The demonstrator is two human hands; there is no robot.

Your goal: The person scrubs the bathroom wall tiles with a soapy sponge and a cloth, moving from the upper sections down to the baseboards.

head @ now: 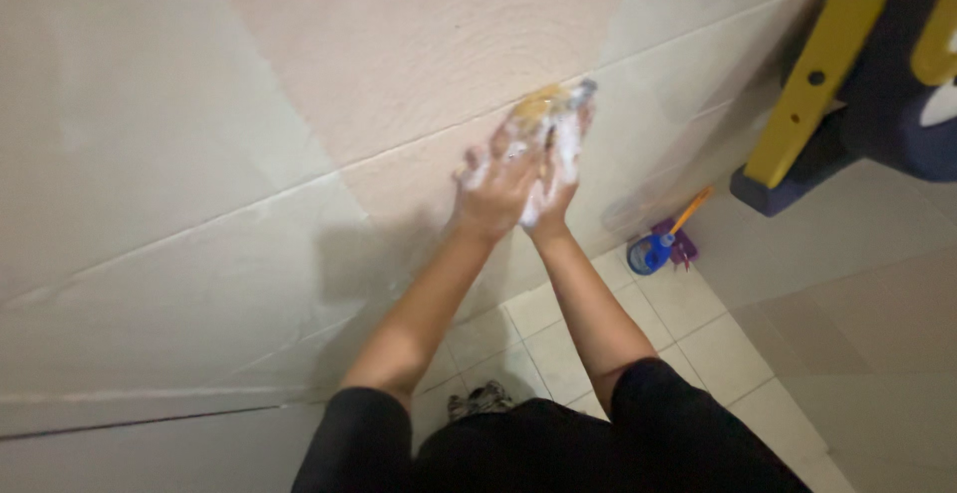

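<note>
The sponge (543,106), yellow and thick with white foam, was pressed flat against the tiled wall (299,104) at about chest height, just above a grout line. Both hands bore on it together. The left hand (495,186) lay spread over its lower edge, fingers curled round it and wet with suds. The right hand (558,169) was laid alongside, touching the left, its fingers also closed about the sponge. Stacking the two hands that way let both arms lean into the tile, which suits scrubbing an upright surface. Each grip was closed on the sponge rather than slack, though foam hid the fingertips.

The wall was of large pale tiles, pinkish in one band and greyer beside it. Below, the floor (698,324) was of smaller light square tiles. On it, near the foot of the wall, lay a blue container (650,252) with an orange-handled brush (692,209) on something purple. A yellow and dark blue fixture (847,64) stood at the upper right.
</note>
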